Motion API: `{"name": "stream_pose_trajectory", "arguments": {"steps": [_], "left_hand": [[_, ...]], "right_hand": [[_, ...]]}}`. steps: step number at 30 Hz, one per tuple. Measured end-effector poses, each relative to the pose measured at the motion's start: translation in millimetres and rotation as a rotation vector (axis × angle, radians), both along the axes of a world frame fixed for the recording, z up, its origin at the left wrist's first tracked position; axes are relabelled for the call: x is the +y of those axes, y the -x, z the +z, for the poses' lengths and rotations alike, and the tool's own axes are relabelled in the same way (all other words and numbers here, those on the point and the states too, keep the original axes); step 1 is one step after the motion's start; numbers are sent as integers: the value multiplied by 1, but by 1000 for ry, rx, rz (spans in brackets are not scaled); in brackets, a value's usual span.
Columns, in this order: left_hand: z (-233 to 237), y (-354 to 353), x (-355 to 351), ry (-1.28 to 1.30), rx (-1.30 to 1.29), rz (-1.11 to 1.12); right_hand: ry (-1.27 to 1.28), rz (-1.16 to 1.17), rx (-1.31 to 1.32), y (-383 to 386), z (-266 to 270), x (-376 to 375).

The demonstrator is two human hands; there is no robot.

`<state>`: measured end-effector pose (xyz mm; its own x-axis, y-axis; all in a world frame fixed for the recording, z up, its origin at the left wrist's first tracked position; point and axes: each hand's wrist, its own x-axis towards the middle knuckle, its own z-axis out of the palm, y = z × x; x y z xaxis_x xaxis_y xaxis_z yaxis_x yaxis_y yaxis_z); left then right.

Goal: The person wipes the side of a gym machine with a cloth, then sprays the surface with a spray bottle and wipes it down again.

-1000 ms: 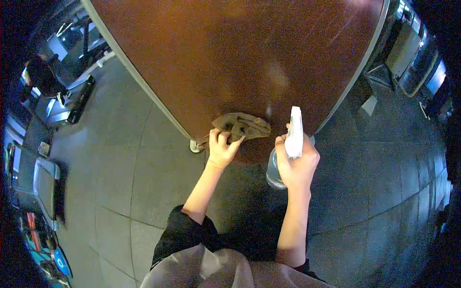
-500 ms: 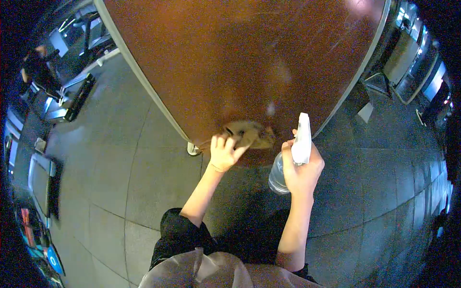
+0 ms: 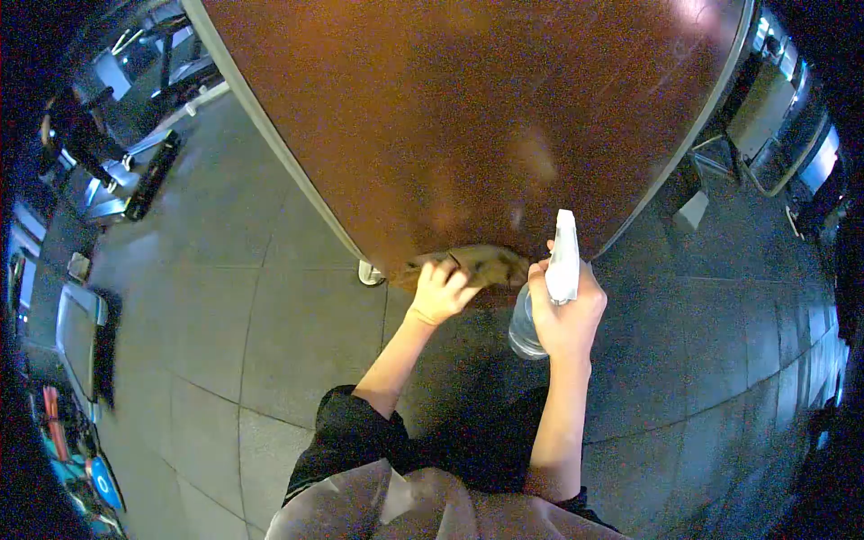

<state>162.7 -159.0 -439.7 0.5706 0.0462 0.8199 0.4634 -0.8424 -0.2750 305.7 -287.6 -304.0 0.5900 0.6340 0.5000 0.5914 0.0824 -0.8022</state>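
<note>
A tan, dark-patterned cloth (image 3: 490, 265) lies bunched against the lower edge of a large glossy reddish-brown panel (image 3: 450, 117) with pale edging. My left hand (image 3: 440, 294) has its fingers curled over the cloth's left part, pressing it to the panel; the fingertips are partly lost in it. To the right, my right hand (image 3: 574, 319) is wrapped round the neck of a spray bottle (image 3: 563, 268) with a white trigger head and a clear body. The bottle is held up close to the panel's lower right edge, its nozzle pointing toward the panel.
Dark rubber tiles (image 3: 297, 342) cover the floor. A person (image 3: 81, 135) in dark clothes is on a treadmill (image 3: 135, 189) at upper left. More gym equipment (image 3: 756, 117) stands at upper right, and a metal foot (image 3: 369, 272) juts out by the panel's left edge.
My left hand and the cloth have shifted slightly right, with the cloth now nearer the panel's bottom edge. The spray bottle stays in my right hand, almost in place.
</note>
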Motion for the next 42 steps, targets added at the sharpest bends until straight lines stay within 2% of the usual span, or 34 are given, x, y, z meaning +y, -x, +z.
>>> {"name": "stream_pose_trajectory", "arguments": {"steps": [2, 5, 8, 9, 12, 13, 15, 17, 23, 25, 26, 29, 32, 35, 37, 39, 42], "left_hand": [[-18, 6, 1, -4, 132, 6], [4, 5, -2, -17, 53, 53], [65, -3, 3, -14, -312, 101], [84, 4, 8, -122, -249, 133], [113, -2, 13, -86, -544, 307], [114, -4, 15, -33, -637, 353], [84, -14, 23, -119, -676, 257], [63, -10, 14, -72, -584, 222], [-19, 20, -6, -8, 175, 40], [-46, 20, -7, 30, 298, 16], [-50, 17, -4, 14, 277, 38], [-17, 14, -9, -46, 181, 47], [43, 4, 1, -137, -141, 77], [88, 5, 8, -173, -384, 140], [65, -1, 12, -140, -509, 43], [39, 0, 4, -13, -573, 71], [37, 14, 4, -36, -369, 17]], "right_hand": [[2, -9, -5, -1, -1, 1], [-8, -24, 2, 1, 0, 1], [-9, -33, 27, 0, 5, -2], [-1, -34, 28, 1, 6, -4], [1, -64, -1, 4, 8, -4], [3, -68, 0, 5, 8, -2], [-12, -55, 4, 4, 3, -1], [-2, -34, -14, 5, 5, -2], [-1, 14, -21, 6, 1, -12], [6, 16, -6, 2, -4, -13], [7, 1, -8, 1, -7, -14], [23, -28, -20, -1, -7, -19], [0, -62, 81, -5, -7, -18], [17, -85, 16, -2, 1, -19], [-1, -89, -12, 1, -1, -19], [-13, -84, -7, 11, -8, -24], [-2, -53, -29, 21, 12, -19]]}}
